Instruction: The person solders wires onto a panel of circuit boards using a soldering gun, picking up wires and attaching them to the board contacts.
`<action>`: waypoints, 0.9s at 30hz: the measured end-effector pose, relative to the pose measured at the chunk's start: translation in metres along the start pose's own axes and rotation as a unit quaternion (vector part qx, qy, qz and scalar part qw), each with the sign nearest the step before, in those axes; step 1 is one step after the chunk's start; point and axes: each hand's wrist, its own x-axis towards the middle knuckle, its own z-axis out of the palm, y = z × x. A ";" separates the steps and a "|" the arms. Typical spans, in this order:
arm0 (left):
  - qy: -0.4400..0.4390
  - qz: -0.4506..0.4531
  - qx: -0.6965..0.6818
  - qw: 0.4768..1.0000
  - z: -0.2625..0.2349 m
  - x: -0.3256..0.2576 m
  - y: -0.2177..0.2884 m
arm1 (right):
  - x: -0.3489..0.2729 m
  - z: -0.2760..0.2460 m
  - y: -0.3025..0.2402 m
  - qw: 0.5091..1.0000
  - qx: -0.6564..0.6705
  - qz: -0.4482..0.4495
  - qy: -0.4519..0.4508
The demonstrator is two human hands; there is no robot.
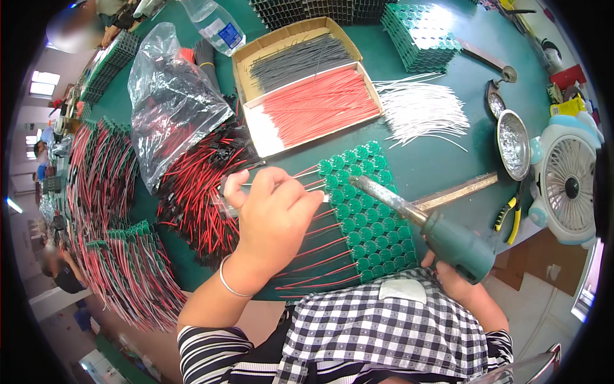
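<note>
**Soldering wires onto a green circuit panel**

The green circuit panel [368, 211] lies on the dark green table [441, 153], just in front of the person's checked apron [384, 333]. The left hand [272, 217] rests over the panel's left edge, fingers pinched around a thin silvery strand whose far end is hard to make out; a bangle circles its wrist. The right hand [457, 278], at the panel's lower right corner, is clenched around the teal handle of a soldering iron [425, 221], whose metal barrel slants up and left across the panel, its tip near the left hand's fingertips. Red wires already run from the panel's left side under the left hand.

Behind the panel sits a cardboard tray [307, 89] of red and grey wires, with loose white wires [425, 115] to the tray's right. Left of the panel lie a heap of red-and-black leads [198, 192] and a clear plastic bag [169, 102]. Right of the panel stand a foil-lined dish [513, 144], yellow-handled pliers [508, 221] and a small desk fan [569, 185].
</note>
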 end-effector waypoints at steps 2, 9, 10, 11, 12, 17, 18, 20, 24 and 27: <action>-0.005 0.017 0.045 0.999 -0.003 -0.005 0.006 | 0.011 -0.002 -0.009 0.992 -0.101 -0.070 -0.023; 0.041 -0.006 0.046 0.998 0.018 -0.019 0.013 | 0.010 0.002 -0.010 0.996 -0.066 -0.045 -0.037; 0.040 -0.004 0.046 0.998 0.018 -0.019 0.013 | 0.010 0.002 -0.010 0.994 -0.084 -0.048 -0.041; 0.040 -0.005 0.044 0.998 0.019 -0.018 0.013 | 0.010 0.000 -0.010 0.994 -0.085 -0.047 -0.042; 0.041 -0.006 0.040 0.998 0.019 -0.018 0.013 | 0.008 -0.002 -0.008 0.995 -0.075 -0.038 -0.060; 0.039 -0.011 0.036 0.999 0.021 -0.018 0.012 | 0.001 -0.002 -0.006 0.994 -0.063 0.010 -0.084; 0.039 -0.011 0.034 0.999 0.021 -0.018 0.013 | 0.000 -0.002 -0.006 0.994 -0.062 0.014 -0.085; 0.040 -0.012 0.031 0.999 0.021 -0.018 0.013 | -0.001 -0.002 -0.006 0.994 -0.061 0.017 -0.086; 0.043 -0.013 0.027 0.999 0.021 -0.017 0.013 | 0.004 -0.002 -0.011 0.994 -0.073 0.005 -0.085; 0.043 -0.014 0.024 0.999 0.022 -0.017 0.013 | 0.004 0.000 -0.013 0.993 -0.094 -0.019 -0.072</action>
